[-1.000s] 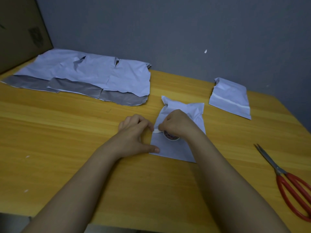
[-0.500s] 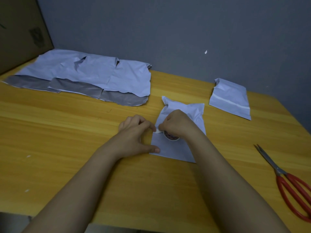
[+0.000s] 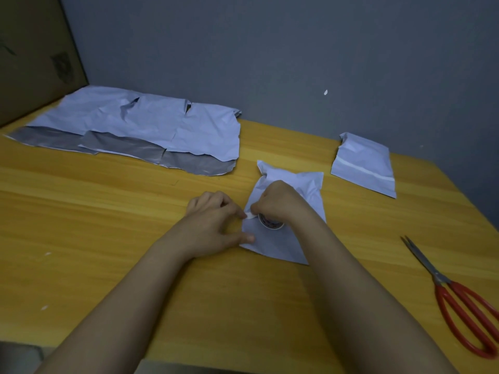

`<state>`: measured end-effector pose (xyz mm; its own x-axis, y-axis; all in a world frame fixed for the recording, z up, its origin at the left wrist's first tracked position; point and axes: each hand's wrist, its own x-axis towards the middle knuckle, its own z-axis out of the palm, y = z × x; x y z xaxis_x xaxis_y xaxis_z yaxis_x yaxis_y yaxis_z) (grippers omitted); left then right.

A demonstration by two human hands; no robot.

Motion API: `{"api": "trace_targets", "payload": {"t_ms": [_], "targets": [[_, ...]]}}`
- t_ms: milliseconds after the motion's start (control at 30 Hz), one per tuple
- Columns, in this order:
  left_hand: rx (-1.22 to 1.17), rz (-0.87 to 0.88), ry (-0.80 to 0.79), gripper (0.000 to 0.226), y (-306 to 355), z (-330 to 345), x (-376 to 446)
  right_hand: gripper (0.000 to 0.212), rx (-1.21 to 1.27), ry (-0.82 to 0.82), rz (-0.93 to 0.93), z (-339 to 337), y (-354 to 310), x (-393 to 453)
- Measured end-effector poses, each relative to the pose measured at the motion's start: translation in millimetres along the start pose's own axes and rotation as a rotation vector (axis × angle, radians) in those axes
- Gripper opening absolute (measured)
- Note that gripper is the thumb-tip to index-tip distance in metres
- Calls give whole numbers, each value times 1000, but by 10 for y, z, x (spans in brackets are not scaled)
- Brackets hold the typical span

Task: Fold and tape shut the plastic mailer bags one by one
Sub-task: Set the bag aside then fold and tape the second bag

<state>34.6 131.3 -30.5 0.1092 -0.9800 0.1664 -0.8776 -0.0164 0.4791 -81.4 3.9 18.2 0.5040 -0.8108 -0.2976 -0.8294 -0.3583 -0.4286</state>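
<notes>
A folded white mailer bag (image 3: pixel 305 184) lies in the middle of the wooden table. My right hand (image 3: pixel 280 202) grips a small roll of white tape (image 3: pixel 271 224) on top of this bag. My left hand (image 3: pixel 216 222) pinches the tape's free end (image 3: pixel 249 215) at the bag's left edge, its thumb pressing the bag's near left corner. A second folded bag (image 3: pixel 364 163), closed with a white tape strip, lies at the back right. Several flat unfolded mailer bags (image 3: pixel 140 128) overlap at the back left.
Red-handled scissors (image 3: pixel 456 298) lie shut near the table's right edge. A brown cardboard box (image 3: pixel 32 55) stands at the far left corner. A grey wall runs along the table's back edge. The table's near edge is at the bottom of the view.
My left fingers have closed in on the tape's free end beside the roll. Both hands otherwise stay in place on the bag.
</notes>
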Motion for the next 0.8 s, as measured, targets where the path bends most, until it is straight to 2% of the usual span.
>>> {"api": "trace_targets", "payload": {"t_ms": [233,367,533,700,800], "targets": [[208,45,60,71,109,16,-14,34,-47,19,-20,7,-27,-34],[269,57,140,55,231,115,-54,28,-66,33,-26,7,-30,-63],[249,5,99,62,299,166,-79,31,-42,70,-28,22,-22,-80],[403,25,176,42,268,228,-87,36,-44,48,-32,7,-20,-95],[471,21,209,39,301,252,-52,36,-58,37,-71,29,-2,-92]]}}
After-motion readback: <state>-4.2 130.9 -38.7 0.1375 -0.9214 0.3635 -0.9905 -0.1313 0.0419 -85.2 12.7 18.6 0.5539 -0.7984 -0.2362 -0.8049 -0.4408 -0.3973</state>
